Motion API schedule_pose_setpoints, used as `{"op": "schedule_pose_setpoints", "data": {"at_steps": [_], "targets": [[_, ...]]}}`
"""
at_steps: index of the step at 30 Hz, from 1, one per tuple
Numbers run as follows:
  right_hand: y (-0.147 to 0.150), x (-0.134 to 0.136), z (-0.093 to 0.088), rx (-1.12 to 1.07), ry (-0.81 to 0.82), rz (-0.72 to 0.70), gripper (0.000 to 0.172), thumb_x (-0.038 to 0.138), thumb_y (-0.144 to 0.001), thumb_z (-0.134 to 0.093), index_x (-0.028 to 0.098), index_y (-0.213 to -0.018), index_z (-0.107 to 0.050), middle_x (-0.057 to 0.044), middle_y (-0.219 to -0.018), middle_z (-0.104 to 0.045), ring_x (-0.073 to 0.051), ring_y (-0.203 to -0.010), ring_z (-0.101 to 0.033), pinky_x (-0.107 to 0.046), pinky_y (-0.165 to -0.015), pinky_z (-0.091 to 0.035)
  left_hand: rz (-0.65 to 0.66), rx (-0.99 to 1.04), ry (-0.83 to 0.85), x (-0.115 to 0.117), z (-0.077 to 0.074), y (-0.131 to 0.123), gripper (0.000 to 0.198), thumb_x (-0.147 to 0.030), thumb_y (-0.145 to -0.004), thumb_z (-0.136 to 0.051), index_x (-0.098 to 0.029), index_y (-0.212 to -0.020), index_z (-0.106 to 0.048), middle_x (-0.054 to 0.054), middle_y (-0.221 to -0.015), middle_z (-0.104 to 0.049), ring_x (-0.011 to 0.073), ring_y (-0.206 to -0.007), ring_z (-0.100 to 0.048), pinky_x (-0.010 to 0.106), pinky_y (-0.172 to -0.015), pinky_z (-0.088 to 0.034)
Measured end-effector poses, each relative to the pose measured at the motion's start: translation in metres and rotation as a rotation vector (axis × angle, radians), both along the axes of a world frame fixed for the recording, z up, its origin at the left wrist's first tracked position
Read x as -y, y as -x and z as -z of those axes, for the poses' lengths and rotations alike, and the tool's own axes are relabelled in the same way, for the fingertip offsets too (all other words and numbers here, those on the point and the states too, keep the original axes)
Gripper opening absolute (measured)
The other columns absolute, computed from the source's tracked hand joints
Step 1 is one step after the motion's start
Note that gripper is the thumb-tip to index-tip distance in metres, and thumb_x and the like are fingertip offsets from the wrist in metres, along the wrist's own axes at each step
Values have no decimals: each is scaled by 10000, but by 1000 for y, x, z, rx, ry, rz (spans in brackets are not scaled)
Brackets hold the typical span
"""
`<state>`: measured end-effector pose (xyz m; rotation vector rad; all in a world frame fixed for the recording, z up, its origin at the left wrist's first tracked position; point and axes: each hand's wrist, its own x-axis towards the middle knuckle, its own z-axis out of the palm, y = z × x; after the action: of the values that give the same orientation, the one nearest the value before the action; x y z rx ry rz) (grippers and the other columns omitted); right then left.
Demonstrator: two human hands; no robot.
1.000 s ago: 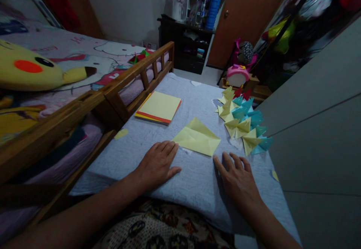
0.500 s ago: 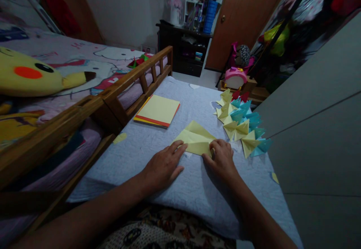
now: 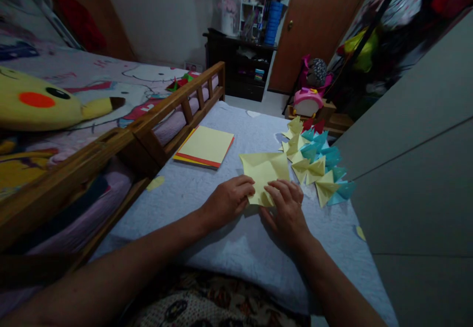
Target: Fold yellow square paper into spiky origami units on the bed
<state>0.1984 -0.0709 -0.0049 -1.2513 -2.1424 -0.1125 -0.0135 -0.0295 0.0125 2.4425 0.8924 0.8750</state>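
A pale yellow paper sheet (image 3: 265, 171) with fold creases stands lifted off the grey cloth-covered surface (image 3: 207, 203), its far part raised toward me. My left hand (image 3: 228, 199) pinches its near left edge, fingers curled. My right hand (image 3: 286, 208) grips the near right edge, fingers bent over the paper. Both hands sit side by side at the sheet's lower corner.
A stack of square coloured paper (image 3: 205, 146), yellow on top, lies to the left. A row of folded yellow, blue and red paper pieces (image 3: 318, 164) runs along the right by a grey wall (image 3: 414, 169). A wooden bed rail (image 3: 148, 125) borders the left side.
Both hands moved from flat on the cloth to the folded yellow paper, took hold of it and lifted it, so it now stands opened up off the surface.
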Motion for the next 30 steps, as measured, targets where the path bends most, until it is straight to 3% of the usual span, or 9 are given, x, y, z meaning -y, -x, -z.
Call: {"op": "schedule_pose_setpoints", "data": {"at_steps": [2,5,10,13,16,18,21,24,30], "targets": [[-5,-1,1,66,10,59,493,236,-848,-653,189,-1323,-530,-142,-1299,-589,-321,-1290,-445,-556,-1157,-232,3,68,22,-5,3,9,296,38,-771,-466,-161,-933,-614,110,-1166,-652,206,-1086,-645,369,-917,-560],[-12,-2,2,105,-17,124,511,189,-823,-654,231,-1322,-554,-127,-1342,-564,-327,-1342,-412,-571,-1177,-175,22,96,91,-12,4,22,341,53,-726,-455,-186,-915,-607,87,-1205,-646,200,-1150,-621,388,-984,-529],[-16,-2,3,90,-122,72,224,182,-838,-671,289,-1035,-684,-69,-1359,-568,-322,-1399,-373,-579,-1177,-162,74,42,119,-19,8,36,364,63,-699,-449,-195,-908,-598,81,-1270,-627,209,-1195,-602,406,-1017,-516],[-14,0,4,141,-76,27,178,150,-858,-638,288,-953,-699,-43,-1376,-591,-318,-1427,-350,-592,-1177,-146,5,-120,15,-17,13,38,290,23,-799,-464,-175,-942,-621,131,-1396,-555,261,-1249,-575,440,-1011,-527],[-12,1,5,199,26,-16,251,106,-851,-613,278,-1011,-703,-45,-1346,-640,-311,-1414,-386,-593,-1181,-141,-74,-301,-160,-5,14,39,208,-74,-937,-475,-169,-1013,-645,152,-1434,-536,311,-1309,-524,504,-1054,-489],[-10,2,6,199,69,-63,266,115,-847,-621,265,-1051,-701,-49,-1299,-677,-310,-1390,-424,-592,-1186,-131,-48,-375,-266,5,13,39,218,-95,-964,-487,-194,-1069,-651,126,-1445,-542,304,-1306,-519,510,-1055,-479],[-7,2,5,176,93,-126,272,135,-850,-628,260,-1082,-696,-43,-1244,-709,-312,-1364,-460,-590,-1190,-123,16,-441,-364,18,11,40,204,-106,-972,-507,-207,-1063,-658,114,-1384,-596,273,-1150,-590,451,-955,-512],[-4,3,4,165,113,-159,293,136,-859,-614,267,-1113,-683,-29,-1236,-715,-307,-1363,-466,-586,-1188,-131,-20,-474,-394,20,11,40,179,-104,-967,-511,-193,-970,-666,106,-1230,-669,242,-958,-607,396,-819,-513],[-2,3,3,145,174,-262,325,163,-875,-587,219,-1187,-656,-67,-1236,-717,-279,-1188,-591,-534,-1101,-315,-70,-518,-319,13,9,40,198,-94,-970,-485,-173,-944,-665,86,-1000,-701,224,-841,-577,360,-733,-493]]}}
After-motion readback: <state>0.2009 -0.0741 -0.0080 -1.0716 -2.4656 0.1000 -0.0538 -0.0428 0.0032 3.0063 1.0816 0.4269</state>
